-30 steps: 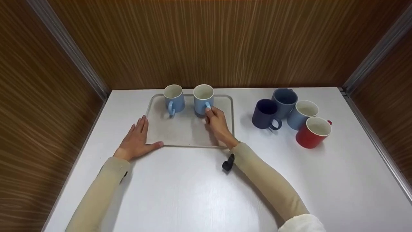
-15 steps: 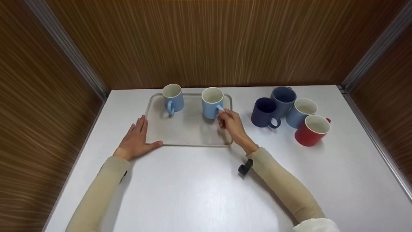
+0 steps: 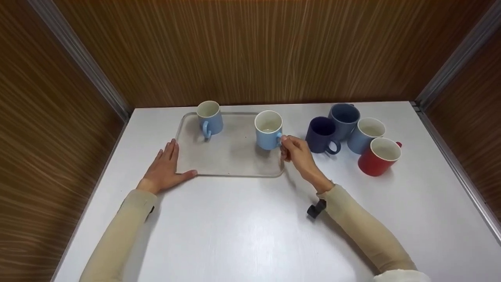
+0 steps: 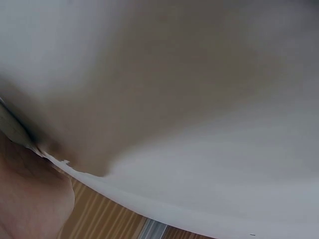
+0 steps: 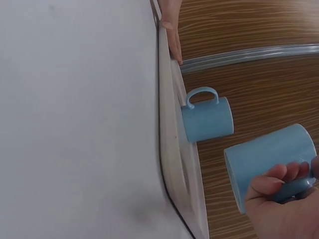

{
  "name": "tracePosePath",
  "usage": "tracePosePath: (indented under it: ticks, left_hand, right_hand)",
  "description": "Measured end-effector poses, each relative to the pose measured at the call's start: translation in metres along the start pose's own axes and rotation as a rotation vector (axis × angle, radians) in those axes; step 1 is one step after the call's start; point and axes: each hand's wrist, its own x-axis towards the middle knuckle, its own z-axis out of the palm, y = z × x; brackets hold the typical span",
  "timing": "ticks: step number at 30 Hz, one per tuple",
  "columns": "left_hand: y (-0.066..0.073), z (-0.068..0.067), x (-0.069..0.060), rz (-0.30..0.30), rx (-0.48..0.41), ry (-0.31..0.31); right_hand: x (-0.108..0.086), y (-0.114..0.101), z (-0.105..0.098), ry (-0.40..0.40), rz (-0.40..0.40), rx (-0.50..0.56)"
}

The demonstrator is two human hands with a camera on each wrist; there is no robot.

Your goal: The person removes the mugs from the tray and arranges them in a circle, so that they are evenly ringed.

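Observation:
My right hand (image 3: 299,156) pinches the handle of a light blue mug (image 3: 268,135) over the right part of a pale tray (image 3: 219,160). In the right wrist view this mug (image 5: 271,154) hangs apart from the tray, upright or nearly so. Another light blue mug (image 3: 211,121) stands on the tray's back left, its handle toward the front. My left hand (image 3: 162,168) lies at the tray's left front corner, fingers straight along the left edge and thumb on the front edge. The left wrist view shows mostly blurred white surface and a bit of skin (image 4: 35,199).
Right of the tray stand a dark navy mug (image 3: 321,135), a grey-blue mug (image 3: 341,125), a blue mug with a white inside (image 3: 364,139) and a red mug (image 3: 375,158), close together. Wood-grain panels (image 3: 254,51) bound the white table (image 3: 219,227) at back and sides.
My right hand has moved right and slightly toward the front, carrying the light blue mug off its place at the tray's back middle. The left hand and the other mugs have stayed put.

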Motion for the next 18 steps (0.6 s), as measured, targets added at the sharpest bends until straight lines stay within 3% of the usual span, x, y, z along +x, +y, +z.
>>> tracePosePath:
  ticks: [8, 18]
  left_hand:
    - [0.0, -0.002, 0.0, 0.015, 0.008, 0.01]
    - [0.001, 0.0, -0.001, 0.007, 0.011, 0.012]
  right_hand:
    - [-0.012, -0.004, -0.018, 0.024, -0.015, 0.037]
    - [-0.032, -0.006, -0.042, -0.009, 0.043, 0.052]
